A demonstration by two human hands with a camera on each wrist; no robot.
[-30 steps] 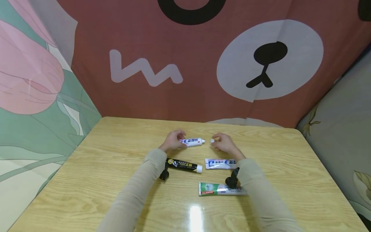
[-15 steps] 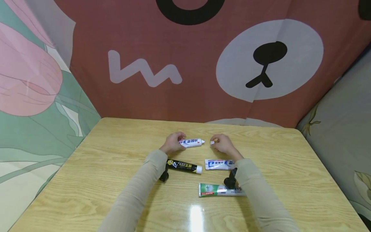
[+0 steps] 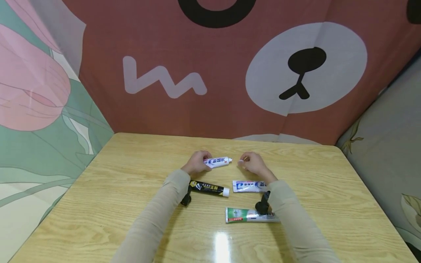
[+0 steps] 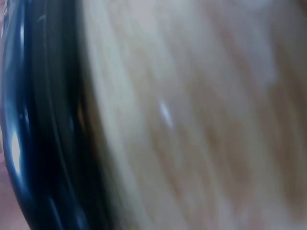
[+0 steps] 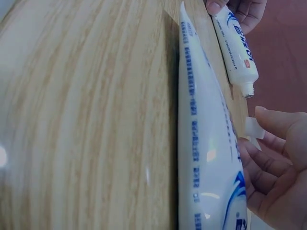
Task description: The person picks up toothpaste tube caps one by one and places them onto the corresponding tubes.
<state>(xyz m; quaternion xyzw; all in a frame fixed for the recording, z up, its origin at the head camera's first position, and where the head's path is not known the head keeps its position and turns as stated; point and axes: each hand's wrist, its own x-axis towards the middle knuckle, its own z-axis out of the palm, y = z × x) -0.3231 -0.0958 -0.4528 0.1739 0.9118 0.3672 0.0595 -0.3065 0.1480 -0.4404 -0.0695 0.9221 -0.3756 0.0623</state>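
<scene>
My left hand [image 3: 197, 163] grips the rear of a white and blue toothpaste tube [image 3: 218, 162], whose uncapped nozzle points right. Just across a small gap, my right hand [image 3: 254, 163] pinches a small white cap [image 5: 253, 127] between thumb and fingers, apart from the nozzle. A second white and blue toothpaste tube [image 3: 249, 186] lies below the right hand and looms large in the right wrist view. Under the left hand lies a black toothpaste tube [image 3: 209, 188] with a white cap. The left wrist view is a blur of table and a dark strap.
Nearer me on the wooden table [image 3: 98, 190] lies a green and white toothpaste tube [image 3: 245, 215], its right end hidden by the right forearm. A printed red-brown cloth [image 3: 227, 117] rises behind the table's back edge.
Both hands stay almost in place, still holding the tube and the cap apart. The cap has turned slightly in the right fingers. The other tubes have not moved.
</scene>
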